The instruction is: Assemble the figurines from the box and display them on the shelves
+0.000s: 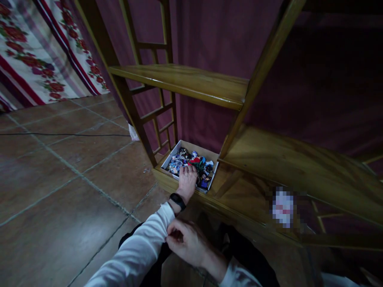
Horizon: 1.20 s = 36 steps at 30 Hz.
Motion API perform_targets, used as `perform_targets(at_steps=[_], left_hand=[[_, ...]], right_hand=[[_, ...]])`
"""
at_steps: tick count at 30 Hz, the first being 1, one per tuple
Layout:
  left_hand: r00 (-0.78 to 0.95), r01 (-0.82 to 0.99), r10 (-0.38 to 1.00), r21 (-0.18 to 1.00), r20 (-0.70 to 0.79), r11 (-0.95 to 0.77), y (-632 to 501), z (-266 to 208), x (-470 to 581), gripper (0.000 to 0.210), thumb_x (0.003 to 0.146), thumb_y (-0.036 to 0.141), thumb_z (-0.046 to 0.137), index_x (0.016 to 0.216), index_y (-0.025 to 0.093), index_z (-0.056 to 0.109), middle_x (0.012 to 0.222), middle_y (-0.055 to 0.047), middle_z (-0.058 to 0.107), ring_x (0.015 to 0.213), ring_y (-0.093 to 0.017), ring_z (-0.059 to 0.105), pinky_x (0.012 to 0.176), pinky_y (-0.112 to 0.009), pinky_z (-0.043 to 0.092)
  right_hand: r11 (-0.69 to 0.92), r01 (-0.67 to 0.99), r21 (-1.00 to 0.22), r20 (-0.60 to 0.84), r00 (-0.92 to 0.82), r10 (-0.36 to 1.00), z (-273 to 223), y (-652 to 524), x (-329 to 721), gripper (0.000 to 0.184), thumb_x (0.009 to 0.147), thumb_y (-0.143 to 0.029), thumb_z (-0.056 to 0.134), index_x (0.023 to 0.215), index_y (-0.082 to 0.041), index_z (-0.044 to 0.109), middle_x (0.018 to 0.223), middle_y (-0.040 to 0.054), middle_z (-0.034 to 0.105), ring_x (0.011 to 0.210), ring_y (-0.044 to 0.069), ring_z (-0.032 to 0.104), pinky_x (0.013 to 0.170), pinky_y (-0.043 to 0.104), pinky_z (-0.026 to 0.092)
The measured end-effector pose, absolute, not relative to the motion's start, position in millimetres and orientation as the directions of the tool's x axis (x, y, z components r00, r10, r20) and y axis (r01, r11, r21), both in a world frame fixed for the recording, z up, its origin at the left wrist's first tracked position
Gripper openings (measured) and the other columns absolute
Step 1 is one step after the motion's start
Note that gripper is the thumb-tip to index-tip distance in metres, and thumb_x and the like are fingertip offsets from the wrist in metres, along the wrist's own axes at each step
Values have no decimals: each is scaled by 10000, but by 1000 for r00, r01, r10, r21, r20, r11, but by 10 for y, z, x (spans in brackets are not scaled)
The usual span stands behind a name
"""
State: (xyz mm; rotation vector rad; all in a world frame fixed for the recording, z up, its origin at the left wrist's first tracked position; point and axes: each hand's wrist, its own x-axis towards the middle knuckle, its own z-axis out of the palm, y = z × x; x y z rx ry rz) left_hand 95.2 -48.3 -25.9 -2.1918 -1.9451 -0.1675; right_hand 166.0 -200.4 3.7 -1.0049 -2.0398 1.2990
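A shallow, white-sided cardboard box (213, 177) sits on the low wooden shelf, filled with a jumble of small colourful trinkets (196, 161) that look like figure charms. My left hand (188, 178), a black watch (177, 201) on its wrist, reaches over the near side of the box. Its fingers bend down together among the trinkets; the tips are hidden, and what they grip cannot be made out. Nearer to me, my right hand (190, 243) is curled in a pinch against the white left sleeve (149, 231). Whether it holds the cloth is unclear.
The wooden shelf unit has a board (185, 81) above the box and a slanting post (257, 79) to the right. A blurred-out pale object (283, 209) lies further right on the lower shelf. A black cable (66, 134) crosses the tiled floor (60, 199) at left.
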Motion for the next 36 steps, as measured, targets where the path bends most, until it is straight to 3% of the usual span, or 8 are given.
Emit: perform_targets(at_steps=[10, 19, 24, 27, 29, 32, 34, 36], left_hand=[[125, 992, 967, -1, 220, -128, -491, -204, 937, 324, 830, 36, 324, 1030, 50, 579, 908, -192, 624, 914, -270, 564, 846, -401, 341], [92, 992, 988, 76, 120, -101, -513, -141, 813, 367, 811, 87, 360, 1137, 81, 529, 825, -164, 651, 846, -265, 628, 796, -377, 403], [33, 985, 994, 164, 107, -50, -553, -117, 806, 360, 839, 169, 364, 1149, 81, 523, 771, -155, 643, 795, -280, 638, 732, -363, 426], [-85, 948, 987, 317, 137, 37, -537, -131, 760, 365, 840, 267, 417, 1153, 119, 531, 810, -150, 650, 813, -283, 635, 694, -347, 438], [-160, 839, 982, 537, 97, 83, -495, -174, 714, 357, 804, 312, 492, 1124, 164, 546, 806, -111, 656, 787, -256, 638, 652, -314, 448], [-224, 419, 972, 894, -71, 161, -428, -251, 667, 359, 710, 285, 604, 1039, 154, 543, 714, -43, 638, 607, -193, 627, 555, -275, 453], [-245, 116, 956, 974, -161, 194, -418, -269, 665, 369, 644, 247, 657, 974, 146, 529, 658, -7, 618, 523, -161, 606, 513, -260, 453], [-240, -48, 950, 980, -198, 192, -451, -245, 678, 385, 576, 225, 704, 907, 145, 524, 625, 8, 615, 500, -151, 604, 494, -250, 456]], right_hand=[[176, 225, -958, 12, -583, 812, 98, -1764, 1867, 122, 823, -225, 519, 823, -203, 639, 783, -25, 655, 721, 103, 590, 639, 182, 414], [45, 317, -947, -6, -160, 987, -149, -1395, 2135, 155, 828, -253, 489, 809, -200, 634, 745, -13, 662, 683, 120, 592, 626, 213, 423], [42, 341, -939, -2, -126, 992, -145, -1348, 2184, 161, 829, -250, 484, 833, -213, 640, 748, -22, 668, 653, 112, 581, 596, 203, 411], [52, 402, -914, 21, -81, 996, -138, -1340, 2212, 164, 831, -247, 480, 857, -227, 640, 764, -26, 667, 649, 111, 572, 604, 209, 411], [61, 435, -899, 51, -34, 998, -155, -1320, 2238, 167, 832, -241, 477, 882, -231, 636, 799, -19, 665, 682, 116, 576, 634, 218, 424], [37, 431, -901, 72, 66, 995, -201, -1265, 2272, 195, 823, -243, 494, 979, -224, 609, 931, 11, 654, 792, 133, 586, 709, 242, 453], [-3, 390, -921, 54, 134, 989, -226, -1224, 2282, 267, 816, -255, 509, 1072, -217, 576, 1031, 36, 633, 855, 142, 583, 752, 261, 468], [-37, 342, -939, 24, 174, 984, -240, -1190, 2277, 337, 818, -271, 514, 1149, -217, 541, 1097, 51, 611, 891, 147, 581, 797, 282, 473]])
